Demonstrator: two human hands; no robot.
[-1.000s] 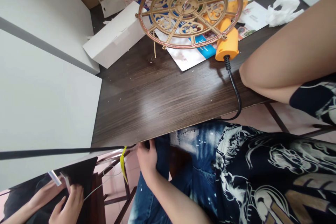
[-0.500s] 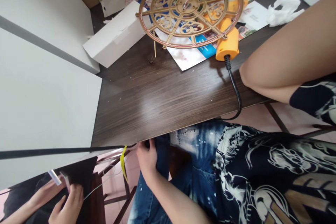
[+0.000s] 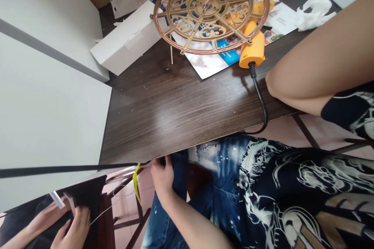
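Observation:
My left hand is at the table's front edge, above my jeans, near a black cable; its fingertips are partly under the edge, so whether it holds anything is hidden. My right forearm and elbow rest on the table at the right, and my right hand is out of the frame. On the table a round gold openwork frame with thin red and white wires lies over a yellow tool and printed sheets. A black cord runs from the tool over the edge.
A long white box lies at the back left beside white panels. Crumpled white tissue is at the right. A yellow tie hangs below the edge. At the lower left, another person's hands hold a thin, phone-like item.
The whole view has shifted very slightly. My left hand and right arm keep their places, and the things on the table have not moved.

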